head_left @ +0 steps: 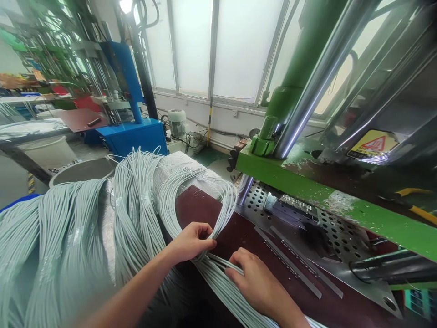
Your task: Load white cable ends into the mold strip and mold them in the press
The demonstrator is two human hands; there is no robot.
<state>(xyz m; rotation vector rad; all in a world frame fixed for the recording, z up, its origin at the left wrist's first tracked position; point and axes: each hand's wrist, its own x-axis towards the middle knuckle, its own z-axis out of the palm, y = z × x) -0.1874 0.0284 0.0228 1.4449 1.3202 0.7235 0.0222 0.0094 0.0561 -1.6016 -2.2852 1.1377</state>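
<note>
A looped bundle of thin pale grey cables lies across a dark red-brown board. My left hand is closed round the bundle where its strands draw together. Just to the right, my right hand pinches a few strands that stand apart from the rest. Below both hands the bundle's remaining strands run towards the bottom edge. Two narrow metal strips with small slots lie on the board, right of my right hand.
More cable bundles hang at the left, beside a grey round bin. A green press with a yellow warning label rises at the right over a perforated metal plate. Farther back stands a blue machine.
</note>
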